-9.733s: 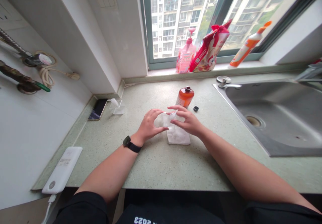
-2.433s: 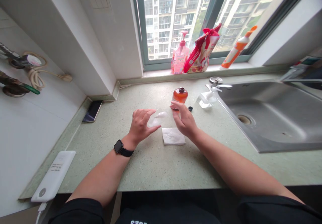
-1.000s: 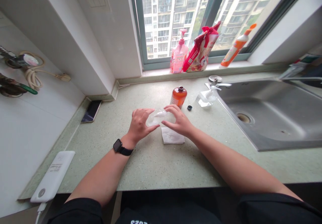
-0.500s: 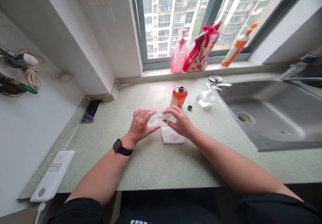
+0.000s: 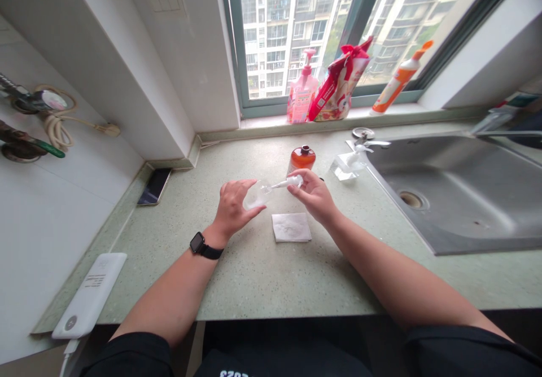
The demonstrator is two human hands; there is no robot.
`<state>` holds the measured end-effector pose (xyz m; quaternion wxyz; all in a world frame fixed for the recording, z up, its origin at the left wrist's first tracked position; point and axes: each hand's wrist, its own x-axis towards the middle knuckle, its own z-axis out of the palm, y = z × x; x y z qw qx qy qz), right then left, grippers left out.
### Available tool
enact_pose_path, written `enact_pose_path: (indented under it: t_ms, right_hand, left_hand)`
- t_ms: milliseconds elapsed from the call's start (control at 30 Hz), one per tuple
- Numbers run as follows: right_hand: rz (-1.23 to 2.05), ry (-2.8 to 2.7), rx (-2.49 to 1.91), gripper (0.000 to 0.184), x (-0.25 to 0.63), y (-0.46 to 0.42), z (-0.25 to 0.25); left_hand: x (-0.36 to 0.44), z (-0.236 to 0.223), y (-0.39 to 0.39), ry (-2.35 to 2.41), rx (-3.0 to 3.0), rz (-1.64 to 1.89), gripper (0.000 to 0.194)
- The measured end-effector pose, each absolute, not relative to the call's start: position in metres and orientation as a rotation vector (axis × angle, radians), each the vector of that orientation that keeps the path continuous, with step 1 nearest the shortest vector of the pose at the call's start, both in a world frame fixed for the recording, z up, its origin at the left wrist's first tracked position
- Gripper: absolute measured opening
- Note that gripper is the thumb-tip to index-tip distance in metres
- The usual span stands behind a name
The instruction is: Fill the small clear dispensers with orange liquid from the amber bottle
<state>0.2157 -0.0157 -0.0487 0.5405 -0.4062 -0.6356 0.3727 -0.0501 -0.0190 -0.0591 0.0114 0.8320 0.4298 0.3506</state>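
My left hand (image 5: 232,207), with a black watch on its wrist, curls round a small clear plastic bottle (image 5: 255,196) held tilted above the counter. My right hand (image 5: 315,196) pinches a white pump head (image 5: 292,182) whose thin tube runs left to the bottle's mouth. Below the hands a folded white tissue (image 5: 291,227) lies flat. Just behind them stands an orange bottle (image 5: 302,159) with its top off, and its small black cap is hidden behind my right hand.
A second clear pump bottle (image 5: 349,165) lies by the steel sink (image 5: 449,191) at right. A pink soap dispenser (image 5: 301,95), red bag (image 5: 339,83) and orange-white bottle (image 5: 400,78) stand on the sill. A phone (image 5: 154,185) and white power bank (image 5: 91,298) lie left.
My right hand has drawn the pump head and tube out of the clear bottle, up and to the right. The second clear bottle went from the left to beside the sink earlier.
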Motion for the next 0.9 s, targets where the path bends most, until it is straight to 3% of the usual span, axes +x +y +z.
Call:
enact_pose_path:
  t_ms: [267, 533, 900]
  right_hand:
    - [0.738, -1.641, -1.069, 0.032, 0.233, -0.007, -0.049]
    - [0.335, -1.972, -1.145, 0.018, 0.247, -0.003, -0.04]
    - [0.325, -2.222, -1.262, 0.018, 0.249, -0.003, -0.046]
  left_hand:
    - [-0.051, -0.058, -0.019, 1.401, 2.528, 1.151, 0.067]
    - [-0.052, -0.058, -0.018, 1.436, 2.515, 1.146, 0.068]
    - [-0.051, -0.058, -0.017, 1.327, 2.518, 1.121, 0.069]
